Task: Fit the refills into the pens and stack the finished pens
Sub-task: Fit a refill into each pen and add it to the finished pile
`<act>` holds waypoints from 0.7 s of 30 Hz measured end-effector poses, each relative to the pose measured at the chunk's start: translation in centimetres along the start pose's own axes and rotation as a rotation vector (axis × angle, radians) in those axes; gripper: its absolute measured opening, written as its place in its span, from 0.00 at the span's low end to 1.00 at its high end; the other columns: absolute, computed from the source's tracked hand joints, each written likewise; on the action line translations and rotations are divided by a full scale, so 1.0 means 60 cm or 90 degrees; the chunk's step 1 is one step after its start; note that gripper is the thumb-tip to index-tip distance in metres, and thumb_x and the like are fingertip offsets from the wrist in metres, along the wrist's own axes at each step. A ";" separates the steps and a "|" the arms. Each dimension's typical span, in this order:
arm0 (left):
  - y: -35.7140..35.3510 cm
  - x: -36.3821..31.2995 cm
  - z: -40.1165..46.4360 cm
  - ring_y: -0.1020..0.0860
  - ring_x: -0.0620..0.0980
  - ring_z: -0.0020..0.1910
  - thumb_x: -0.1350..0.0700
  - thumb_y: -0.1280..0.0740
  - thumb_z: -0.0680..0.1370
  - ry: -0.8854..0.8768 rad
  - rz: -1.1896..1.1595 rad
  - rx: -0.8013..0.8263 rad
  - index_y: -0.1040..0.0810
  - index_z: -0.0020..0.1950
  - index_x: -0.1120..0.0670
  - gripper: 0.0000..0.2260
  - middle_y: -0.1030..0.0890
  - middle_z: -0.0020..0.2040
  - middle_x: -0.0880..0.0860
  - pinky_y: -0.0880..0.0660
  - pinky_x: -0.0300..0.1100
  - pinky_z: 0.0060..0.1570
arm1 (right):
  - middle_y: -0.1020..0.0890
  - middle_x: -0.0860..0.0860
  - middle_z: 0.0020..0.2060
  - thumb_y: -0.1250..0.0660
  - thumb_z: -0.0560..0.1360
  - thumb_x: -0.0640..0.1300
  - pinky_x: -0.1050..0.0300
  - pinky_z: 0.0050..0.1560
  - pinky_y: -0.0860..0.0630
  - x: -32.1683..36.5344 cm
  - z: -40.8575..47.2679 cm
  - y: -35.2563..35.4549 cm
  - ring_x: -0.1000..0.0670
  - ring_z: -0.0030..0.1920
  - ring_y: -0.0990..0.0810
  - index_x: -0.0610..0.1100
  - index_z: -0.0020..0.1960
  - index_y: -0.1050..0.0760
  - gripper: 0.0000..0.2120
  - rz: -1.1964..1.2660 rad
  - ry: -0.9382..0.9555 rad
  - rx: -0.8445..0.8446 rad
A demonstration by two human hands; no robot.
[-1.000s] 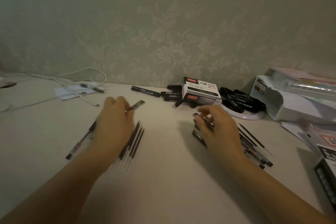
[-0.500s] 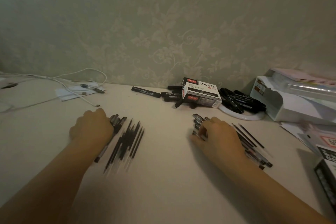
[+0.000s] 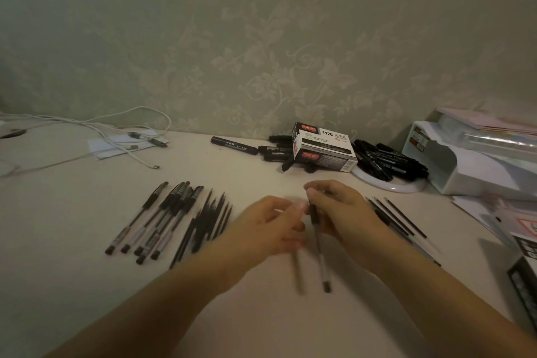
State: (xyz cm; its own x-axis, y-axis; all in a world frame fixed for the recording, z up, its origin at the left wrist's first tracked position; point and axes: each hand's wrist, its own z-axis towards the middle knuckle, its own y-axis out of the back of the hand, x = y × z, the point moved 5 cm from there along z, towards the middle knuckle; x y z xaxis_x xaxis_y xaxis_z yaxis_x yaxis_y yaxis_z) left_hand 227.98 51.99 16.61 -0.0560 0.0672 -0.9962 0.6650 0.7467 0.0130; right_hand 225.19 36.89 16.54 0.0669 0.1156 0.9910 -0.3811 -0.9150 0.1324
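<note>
Head view shows us working at the middle of the table [image 3: 87, 285], both hands brought close together. Our right hand [image 3: 345, 212] pinches the grip end of a clear pen [image 3: 319, 250] between thumb and curled fingers, the barrel hanging toward us with its dark tail cap lowest. Our left hand [image 3: 270, 227] sits just beside it, fingers curled round a thin blurred stick, which we judge to be a refill [image 3: 297, 273]; the blur hides exactly how the fingers lie on it.

To the left lies the stack of finished pens [image 3: 157, 218], with a fan of loose refills [image 3: 209, 221] just beside it. More pen parts [image 3: 398, 218] lie under and beyond our right wrist.

Risks from here, as we judge them:
- The refill is thin, and the two pieces are not yet lined up; pushing at an angle could bend it or jam it at the barrel mouth.
- Our pinch sits high on the pen, so the long free end can swing and spoil the aim.
- Our left forearm passes close to the loose refills; a careless sweep could scatter them into the finished stack.
- Our right wrist could likewise roll the parts beneath it away.
</note>
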 end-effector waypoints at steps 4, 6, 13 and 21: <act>0.007 -0.007 0.004 0.19 0.49 0.37 0.47 0.37 0.79 0.000 0.030 0.034 0.26 0.59 0.52 0.12 0.17 0.44 0.52 0.25 0.40 0.33 | 0.17 0.46 0.35 0.30 0.77 0.43 0.61 0.38 0.22 -0.002 -0.004 -0.009 0.52 0.34 0.20 0.41 0.55 0.23 0.09 0.148 0.008 0.025; 0.021 -0.016 0.004 0.22 0.45 0.33 0.49 0.37 0.80 -0.066 0.189 -0.017 0.26 0.55 0.47 0.06 0.18 0.40 0.48 0.27 0.39 0.30 | 0.16 0.45 0.36 0.30 0.76 0.44 0.62 0.37 0.22 0.000 -0.007 -0.011 0.52 0.34 0.19 0.39 0.54 0.24 0.10 0.151 0.029 0.023; 0.020 -0.031 0.000 0.25 0.41 0.41 0.48 0.44 0.82 -0.312 0.584 -0.092 0.30 0.52 0.45 0.05 0.25 0.43 0.44 0.24 0.42 0.41 | 0.18 0.47 0.33 0.32 0.76 0.46 0.62 0.32 0.25 0.013 -0.021 -0.026 0.52 0.30 0.23 0.39 0.50 0.23 0.10 0.072 0.141 0.084; 0.031 -0.048 0.004 0.28 0.41 0.27 0.38 0.47 0.79 -0.344 0.710 -0.143 0.30 0.50 0.39 0.09 0.28 0.28 0.45 0.38 0.37 0.26 | 0.20 0.47 0.31 0.32 0.73 0.47 0.63 0.28 0.29 0.016 -0.020 -0.030 0.53 0.27 0.26 0.40 0.45 0.23 0.09 0.097 0.178 0.100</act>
State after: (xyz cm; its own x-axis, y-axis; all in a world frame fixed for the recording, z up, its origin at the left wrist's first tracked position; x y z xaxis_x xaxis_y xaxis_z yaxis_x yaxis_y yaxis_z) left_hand 229.53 53.04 19.48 0.7996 0.4938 -0.3418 0.0103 0.5578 0.8299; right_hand 224.80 39.10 17.28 -0.2427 0.0536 0.9686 -0.2188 -0.9758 -0.0008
